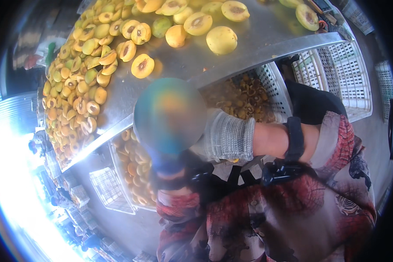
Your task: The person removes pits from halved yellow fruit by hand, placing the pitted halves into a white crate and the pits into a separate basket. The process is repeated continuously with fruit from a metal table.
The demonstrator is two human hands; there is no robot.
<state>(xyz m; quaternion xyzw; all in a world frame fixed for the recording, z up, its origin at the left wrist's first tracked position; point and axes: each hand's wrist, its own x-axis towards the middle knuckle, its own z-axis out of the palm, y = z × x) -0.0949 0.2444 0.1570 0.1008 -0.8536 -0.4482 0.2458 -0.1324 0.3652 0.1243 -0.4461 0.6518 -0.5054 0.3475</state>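
Both of my hands are together at the near edge of a metal table (122, 94). My right hand (212, 135) wears a grey knitted glove and reaches in from the right. My left hand (163, 157) is in blue and comes up from below. A round, blurred patch covers the fingers of both, so anything between them is hidden. Just beyond the hands lies a halved yellow stone fruit (143, 66), cut face up. Farther back on the table are a whole-looking yellow fruit (222, 40) and more halves (198, 23).
A large heap of fruit halves (78, 83) covers the table's left side. Below its near edge stand a crate of brown scraps (244, 98) and a crate of fruit halves (137, 174). White plastic crates (345, 74) stand at right, and another crate (107, 190) at lower left.
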